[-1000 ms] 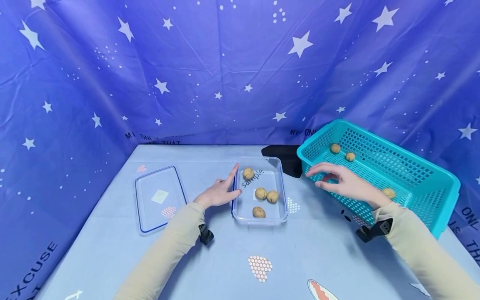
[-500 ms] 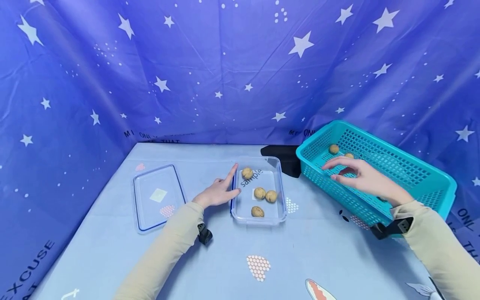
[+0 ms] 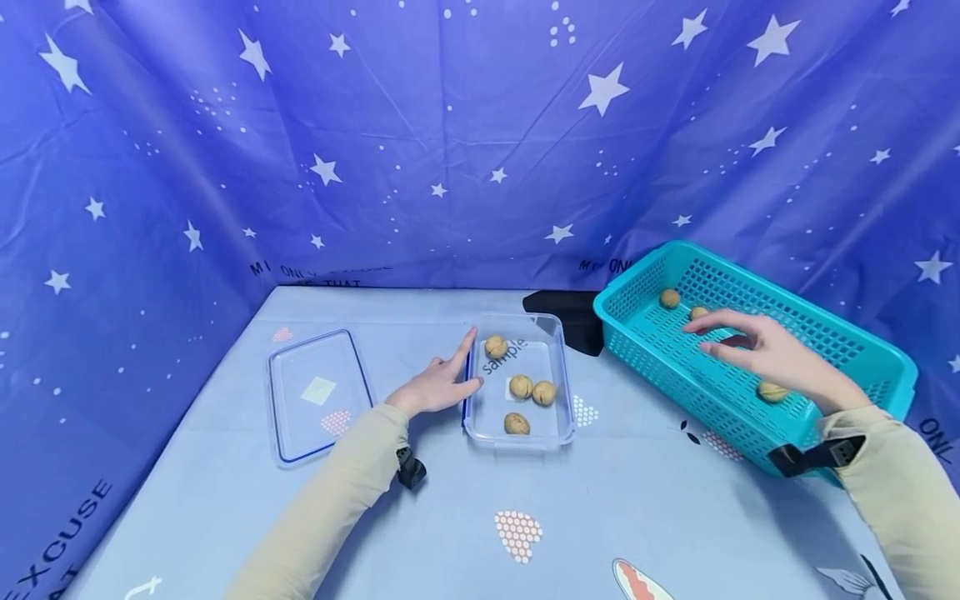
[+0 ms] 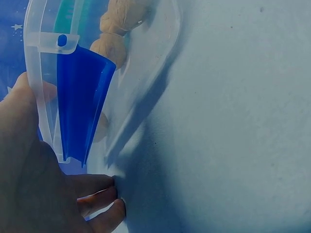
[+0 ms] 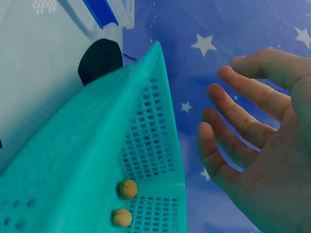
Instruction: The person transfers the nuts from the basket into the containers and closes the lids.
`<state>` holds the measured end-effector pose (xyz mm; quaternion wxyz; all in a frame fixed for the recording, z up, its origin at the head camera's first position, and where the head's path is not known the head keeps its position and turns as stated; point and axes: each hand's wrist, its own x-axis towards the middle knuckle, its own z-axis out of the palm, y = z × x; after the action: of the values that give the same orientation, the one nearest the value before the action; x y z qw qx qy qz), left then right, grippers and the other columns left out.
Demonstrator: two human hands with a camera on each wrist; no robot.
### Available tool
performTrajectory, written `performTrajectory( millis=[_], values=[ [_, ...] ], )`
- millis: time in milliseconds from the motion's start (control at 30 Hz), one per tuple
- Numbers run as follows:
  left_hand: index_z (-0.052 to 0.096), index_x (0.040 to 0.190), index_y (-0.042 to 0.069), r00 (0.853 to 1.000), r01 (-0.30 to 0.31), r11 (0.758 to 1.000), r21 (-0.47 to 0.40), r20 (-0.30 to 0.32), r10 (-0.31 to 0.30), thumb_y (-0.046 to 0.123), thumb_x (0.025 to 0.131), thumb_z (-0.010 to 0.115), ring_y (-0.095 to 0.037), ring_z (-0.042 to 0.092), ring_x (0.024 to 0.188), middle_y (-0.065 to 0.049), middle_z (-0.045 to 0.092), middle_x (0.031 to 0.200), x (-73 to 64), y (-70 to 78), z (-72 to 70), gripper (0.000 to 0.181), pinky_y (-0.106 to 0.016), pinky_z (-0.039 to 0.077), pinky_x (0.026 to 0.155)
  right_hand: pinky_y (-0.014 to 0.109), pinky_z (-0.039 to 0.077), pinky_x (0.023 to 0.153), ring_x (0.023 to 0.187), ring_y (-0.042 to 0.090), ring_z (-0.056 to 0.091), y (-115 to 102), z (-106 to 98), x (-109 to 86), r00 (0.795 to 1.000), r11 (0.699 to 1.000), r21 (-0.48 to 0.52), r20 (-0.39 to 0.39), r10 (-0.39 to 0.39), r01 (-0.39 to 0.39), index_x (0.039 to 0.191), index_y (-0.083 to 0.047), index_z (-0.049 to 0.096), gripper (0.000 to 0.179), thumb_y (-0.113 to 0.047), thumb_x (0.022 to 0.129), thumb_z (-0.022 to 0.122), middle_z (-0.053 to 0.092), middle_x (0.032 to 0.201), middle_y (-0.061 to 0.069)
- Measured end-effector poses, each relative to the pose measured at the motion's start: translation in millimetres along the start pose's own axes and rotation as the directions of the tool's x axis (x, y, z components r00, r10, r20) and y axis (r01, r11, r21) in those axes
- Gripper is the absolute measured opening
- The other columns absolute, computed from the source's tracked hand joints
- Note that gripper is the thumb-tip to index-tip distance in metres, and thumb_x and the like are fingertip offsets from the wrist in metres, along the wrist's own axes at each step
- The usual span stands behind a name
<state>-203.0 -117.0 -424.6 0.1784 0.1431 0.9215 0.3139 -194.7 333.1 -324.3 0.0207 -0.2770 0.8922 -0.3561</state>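
In the head view my left hand (image 3: 435, 386) touches the left rim of a clear storage box (image 3: 555, 433), its index finger and thumb spread apart. Several walnuts (image 3: 517, 423) lie inside that box. A blue side latch (image 4: 82, 102) hangs beside my left hand in the left wrist view. My right hand (image 3: 780, 357) hovers over a teal plastic basket (image 3: 637, 358), fingers parted with nothing between them. Below it a walnut (image 3: 772, 391) lies on the basket floor. Two more walnuts (image 5: 128, 189) sit towards the basket's far end.
A clear lid (image 3: 307, 425) with a blue seal lies left of the box. Behind the box is a black flat piece (image 3: 566, 312), partly covered by the basket. A blue star-print curtain (image 3: 480, 225) rises behind the table.
My right hand has moved right, from the basket's near-left edge to above its middle. My left hand and the box have stayed in place.
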Motion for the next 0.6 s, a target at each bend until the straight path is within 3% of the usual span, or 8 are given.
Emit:
performTrajectory(
  millis=[100, 600],
  values=[
    [-0.011, 0.153, 0.037, 1.0, -0.003, 1.0, -0.004, -0.002, 0.003, 0.044, 0.097, 0.047, -0.048, 0.02, 0.138, -0.011, 0.03, 0.154, -0.5, 0.8, 0.3, 0.082, -0.072, 0.026, 0.099, 0.015, 0.05, 0.077, 0.102, 0.0, 0.059, 3.0, -4.4, -3.7, 0.999, 0.999, 0.005, -0.022, 0.043, -0.043, 0.126, -0.005, 0.061, 0.031, -0.002, 0.096, 0.057, 0.054, 0.127, -0.016],
    [-0.013, 0.153, 0.037, 1.0, -0.003, 1.0, -0.011, 0.009, 0.003, 0.044, 0.097, 0.048, -0.048, 0.019, 0.138, -0.01, 0.028, 0.155, -1.2, 1.7, 0.1, 0.082, -0.071, 0.025, 0.101, 0.013, 0.048, 0.076, 0.103, -0.005, 0.055, 14.9, -25.5, -18.3, 0.99, 0.989, -0.057, -0.033, 0.135, -0.137, 0.13, -0.009, 0.059, 0.031, -0.011, 0.098, 0.057, 0.055, 0.121, -0.014]
  ],
)
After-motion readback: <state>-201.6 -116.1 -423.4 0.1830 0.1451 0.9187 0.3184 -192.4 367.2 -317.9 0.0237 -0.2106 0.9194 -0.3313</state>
